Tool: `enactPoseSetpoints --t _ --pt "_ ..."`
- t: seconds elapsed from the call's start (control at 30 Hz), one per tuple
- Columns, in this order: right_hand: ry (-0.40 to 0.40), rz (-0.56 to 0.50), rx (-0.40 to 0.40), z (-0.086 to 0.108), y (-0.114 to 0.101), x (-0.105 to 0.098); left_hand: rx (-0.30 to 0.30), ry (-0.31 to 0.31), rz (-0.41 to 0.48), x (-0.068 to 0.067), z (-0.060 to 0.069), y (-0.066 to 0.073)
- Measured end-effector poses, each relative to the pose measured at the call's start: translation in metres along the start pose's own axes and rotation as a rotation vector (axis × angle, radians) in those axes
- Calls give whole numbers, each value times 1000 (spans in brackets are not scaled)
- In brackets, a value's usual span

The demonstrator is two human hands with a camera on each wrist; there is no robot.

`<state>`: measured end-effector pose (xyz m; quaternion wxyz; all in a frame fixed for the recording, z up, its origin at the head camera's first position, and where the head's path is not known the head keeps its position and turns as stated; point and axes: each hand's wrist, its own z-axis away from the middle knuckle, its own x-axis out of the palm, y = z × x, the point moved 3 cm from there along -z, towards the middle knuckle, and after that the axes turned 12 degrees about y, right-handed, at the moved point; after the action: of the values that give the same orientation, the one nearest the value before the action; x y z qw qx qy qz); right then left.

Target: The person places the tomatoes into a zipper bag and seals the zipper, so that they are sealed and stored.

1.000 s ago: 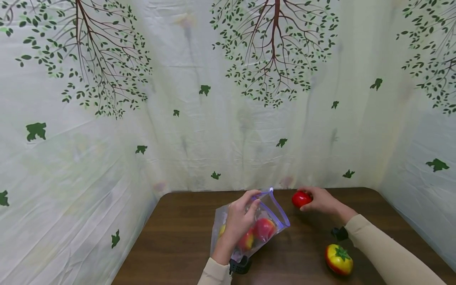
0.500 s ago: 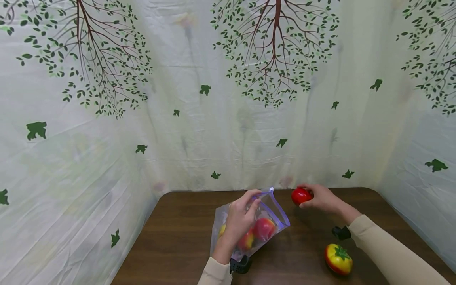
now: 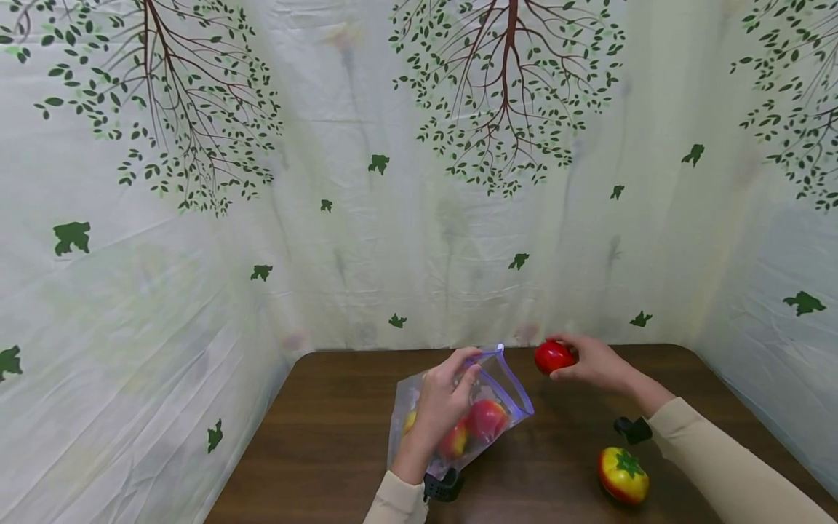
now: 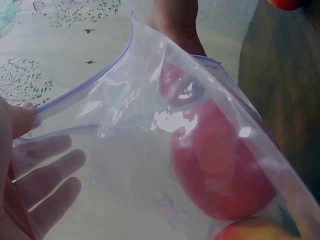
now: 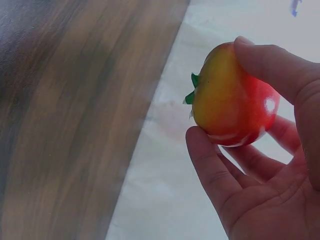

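A clear zip bag [image 3: 489, 384] was laid slantwise on the dark wooden worktop [image 3: 314, 422], its long axis run from the closed end at the near left to the purple-edged mouth at the far right. The mouth was held agape, turned rightward. The rim was pinched by the left hand [image 3: 441, 404], with the thumb set on the purple edge and other fingers seen through the film.

Just to the right of the bag's mouth, a tomato [image 3: 553, 357] was gripped by the right hand [image 3: 592, 362]. It was held at the fingertips, with the thumb on one side and fingers curled round the other. Its green leafy cap was pointed away from the palm, and its body was seen to be slightly squat along the cap's axis. Both hands were thus placed near the mouth, with the tomato between them.

Inside the bag, a red fruit [image 3: 487, 420] was seen towards the mouth, a red-and-yellow fruit [image 3: 453, 440] was pressed close beside it, and a yellow patch was partly hidden by the left hand. Well to the right of the bag, on its near side, a yellow-and-red tomato [image 3: 623, 477] was rested on the worktop, cap upward.
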<state>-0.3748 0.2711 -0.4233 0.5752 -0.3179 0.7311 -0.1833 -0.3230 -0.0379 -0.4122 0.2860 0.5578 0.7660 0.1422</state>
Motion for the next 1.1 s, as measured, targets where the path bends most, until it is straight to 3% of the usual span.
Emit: enactPoseSetpoints --t 0.47,1.1 --pt "27 0 -29 3 -17 -12 24 3 -4 1 0 0" --pt "52 -44 -169 15 -58 -10 -5 0 8 0 0 -1"
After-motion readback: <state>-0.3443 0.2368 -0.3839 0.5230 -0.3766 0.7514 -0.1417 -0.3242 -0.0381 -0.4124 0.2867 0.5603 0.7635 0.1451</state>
